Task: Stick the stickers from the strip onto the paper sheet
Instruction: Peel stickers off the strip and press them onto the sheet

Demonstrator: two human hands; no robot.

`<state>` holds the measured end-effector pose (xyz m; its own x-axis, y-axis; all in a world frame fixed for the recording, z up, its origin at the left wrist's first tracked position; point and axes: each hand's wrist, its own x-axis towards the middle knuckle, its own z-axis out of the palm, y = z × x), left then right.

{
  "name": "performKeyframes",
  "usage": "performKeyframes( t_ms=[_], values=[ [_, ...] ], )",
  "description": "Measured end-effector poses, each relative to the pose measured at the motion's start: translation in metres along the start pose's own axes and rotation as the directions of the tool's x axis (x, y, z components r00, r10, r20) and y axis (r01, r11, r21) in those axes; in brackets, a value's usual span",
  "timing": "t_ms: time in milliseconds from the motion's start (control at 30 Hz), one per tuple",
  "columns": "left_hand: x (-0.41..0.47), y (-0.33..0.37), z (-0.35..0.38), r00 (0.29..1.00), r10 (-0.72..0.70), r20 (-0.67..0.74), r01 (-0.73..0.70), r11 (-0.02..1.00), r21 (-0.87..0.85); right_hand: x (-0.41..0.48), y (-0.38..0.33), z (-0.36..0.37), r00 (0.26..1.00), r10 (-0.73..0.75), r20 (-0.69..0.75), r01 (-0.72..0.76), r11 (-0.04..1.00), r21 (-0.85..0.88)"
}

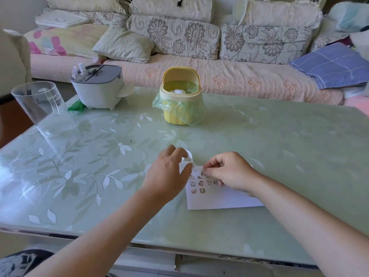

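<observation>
A white paper sheet [221,198] lies on the green glass table [279,156] in front of me, with several small cartoon stickers [201,183] stuck near its top left corner. My left hand [169,172] grips a curled white sticker strip [188,156] just above the sheet's corner. My right hand [229,170] pinches a small sticker [203,173] with thumb and forefinger at the upper edge of the sheet, right beside the strip. Part of the sheet is hidden under my right hand.
A small yellow bin [180,96] with a green bag stands at the table's middle back. A grey and white container [97,86] and a clear plastic cup [43,108] stand at the back left. A sofa [179,47] with cushions runs behind the table.
</observation>
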<state>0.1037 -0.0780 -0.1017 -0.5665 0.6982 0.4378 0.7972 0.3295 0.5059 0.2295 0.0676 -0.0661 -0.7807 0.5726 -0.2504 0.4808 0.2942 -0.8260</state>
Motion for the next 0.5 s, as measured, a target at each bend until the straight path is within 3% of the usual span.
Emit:
performKeyframes(
  t_ms=[133, 300, 500],
  values=[
    [-0.006, 0.002, 0.005, 0.963, 0.256, 0.081, -0.257, 0.966, -0.001, -0.007, 0.012, -0.008, 0.999, 0.037, 0.04, -0.034, 0.998, -0.062],
    [-0.019, 0.001, 0.014, 0.925, 0.294, 0.243, -0.284, 0.956, -0.075, -0.012, 0.023, -0.009, 0.997, 0.048, 0.057, -0.042, 0.994, -0.106],
    [-0.022, 0.001, 0.018, 0.895, 0.293, 0.337, -0.307, 0.952, -0.012, -0.01, 0.029, 0.002, 0.998, 0.01, 0.055, 0.001, 0.981, -0.192]
  ],
)
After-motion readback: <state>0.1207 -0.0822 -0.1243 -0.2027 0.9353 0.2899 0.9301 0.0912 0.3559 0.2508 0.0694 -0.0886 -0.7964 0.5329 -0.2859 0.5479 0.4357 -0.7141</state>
